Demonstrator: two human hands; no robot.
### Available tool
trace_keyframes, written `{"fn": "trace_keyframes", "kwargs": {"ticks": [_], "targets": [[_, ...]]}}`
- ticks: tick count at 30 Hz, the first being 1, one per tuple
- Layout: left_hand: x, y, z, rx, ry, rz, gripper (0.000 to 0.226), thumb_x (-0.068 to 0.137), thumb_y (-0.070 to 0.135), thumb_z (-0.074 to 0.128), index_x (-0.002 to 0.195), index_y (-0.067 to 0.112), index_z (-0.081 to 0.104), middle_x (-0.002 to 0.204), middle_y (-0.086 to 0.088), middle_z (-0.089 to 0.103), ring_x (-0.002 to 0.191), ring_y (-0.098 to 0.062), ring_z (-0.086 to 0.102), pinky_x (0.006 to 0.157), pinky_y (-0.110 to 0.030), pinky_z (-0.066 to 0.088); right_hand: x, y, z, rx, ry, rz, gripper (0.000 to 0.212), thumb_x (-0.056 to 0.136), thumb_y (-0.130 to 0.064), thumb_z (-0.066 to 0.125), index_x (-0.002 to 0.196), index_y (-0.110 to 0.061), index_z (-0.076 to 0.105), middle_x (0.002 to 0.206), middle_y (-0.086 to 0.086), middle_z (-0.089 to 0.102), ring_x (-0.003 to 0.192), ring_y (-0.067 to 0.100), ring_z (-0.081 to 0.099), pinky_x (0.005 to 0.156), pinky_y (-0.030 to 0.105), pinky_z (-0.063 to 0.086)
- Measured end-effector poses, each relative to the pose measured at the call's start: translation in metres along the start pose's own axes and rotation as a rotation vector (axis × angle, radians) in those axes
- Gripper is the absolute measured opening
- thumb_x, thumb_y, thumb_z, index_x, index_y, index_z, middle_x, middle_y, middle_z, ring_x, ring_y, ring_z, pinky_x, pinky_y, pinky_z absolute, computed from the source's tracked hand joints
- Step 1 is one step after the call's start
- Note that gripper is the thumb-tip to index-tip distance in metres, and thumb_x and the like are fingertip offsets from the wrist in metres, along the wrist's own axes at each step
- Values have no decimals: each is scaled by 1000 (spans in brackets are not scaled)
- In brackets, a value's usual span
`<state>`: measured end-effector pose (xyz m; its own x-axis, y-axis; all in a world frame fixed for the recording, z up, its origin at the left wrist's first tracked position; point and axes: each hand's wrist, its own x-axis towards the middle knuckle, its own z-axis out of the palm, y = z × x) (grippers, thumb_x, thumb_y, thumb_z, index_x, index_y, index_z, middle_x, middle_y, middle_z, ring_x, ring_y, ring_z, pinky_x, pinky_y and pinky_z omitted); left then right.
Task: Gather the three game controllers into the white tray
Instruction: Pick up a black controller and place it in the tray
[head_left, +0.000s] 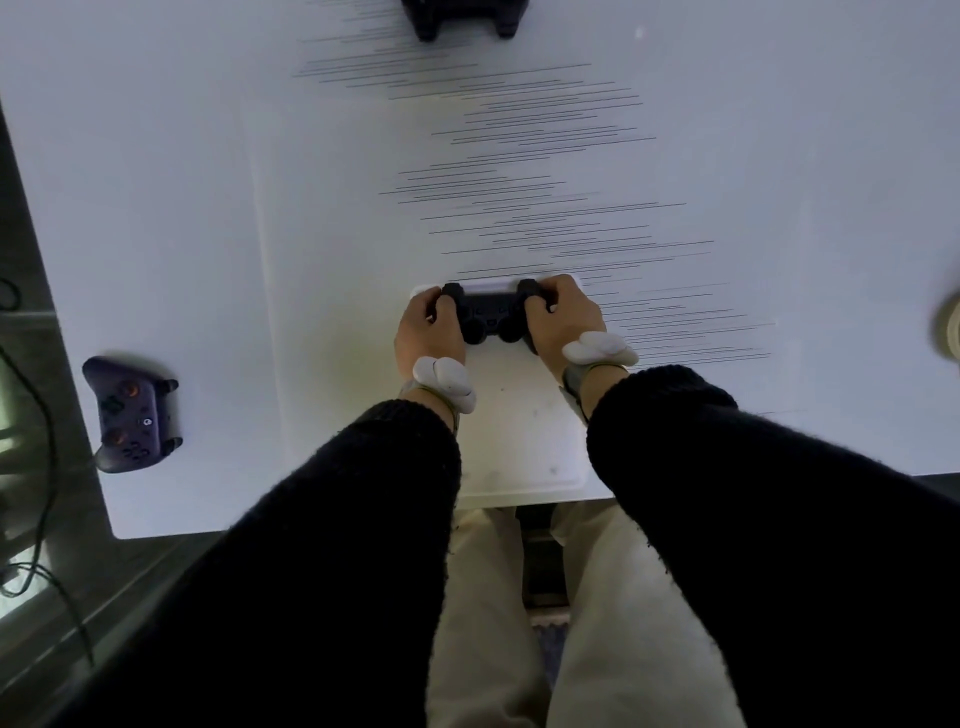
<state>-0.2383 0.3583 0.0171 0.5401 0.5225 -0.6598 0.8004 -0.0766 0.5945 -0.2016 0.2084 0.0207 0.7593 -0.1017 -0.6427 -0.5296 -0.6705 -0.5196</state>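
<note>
White tray: black controller at far end, gripped by left hand and right hand. Purple controller near table's left edge; another black controller far off, bare table between.

Both arms in black knit sleeves reach fwd from the bottom, roughly parallel. Left hand and right hand sit side by side, knuckles up, fingers curled shut round a controller btwn them, one hand per grip. White sensor pods strapped on both wrists. Pale-trousered legs below.
</note>
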Motion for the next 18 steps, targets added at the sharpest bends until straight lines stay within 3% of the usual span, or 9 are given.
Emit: {"fn": "trace_keyframes", "kwargs": {"ticks": [4,9,12,14,18], "targets": [[2,3,1,2,22,-28,19,94,31,48,102,31,65,81,17,63,74,-3,58,67,-22,44,0,-2,2,-4,2,7,30,93,-36,51,119,-23,57,97,3,67,73,20,63,67,31,51],[5,6,2,20,21,-41,24,93,32,49,106,25,68,90,5,68,80,-17,63,74,-28,52,2,-4,2,-7,-10,18,30,92,-35,51,119,-22,56,98,3,67,68,12,60,60,26,45],[6,3,1,45,39,-40,21,93,29,48,100,23,66,95,-1,70,84,-23,63,77,-32,54,1,-8,2,41,14,31,31,94,-32,50,121,-17,56,108,8,66,84,23,64,71,37,56],[6,1,-2,45,62,-49,29,94,28,46,106,13,68,98,-9,71,82,-24,62,70,-28,50,-3,-15,0,52,89,26,31,96,-31,49,123,-15,54,116,10,61,98,28,61,81,45,56],[4,0,-17,-8,102,-56,29,96,30,47,115,17,64,98,2,63,90,-23,62,78,-30,49,-9,-38,3,-122,134,-105,27,98,-29,47,121,-17,56,122,6,56,109,26,51,84,39,43]]}}
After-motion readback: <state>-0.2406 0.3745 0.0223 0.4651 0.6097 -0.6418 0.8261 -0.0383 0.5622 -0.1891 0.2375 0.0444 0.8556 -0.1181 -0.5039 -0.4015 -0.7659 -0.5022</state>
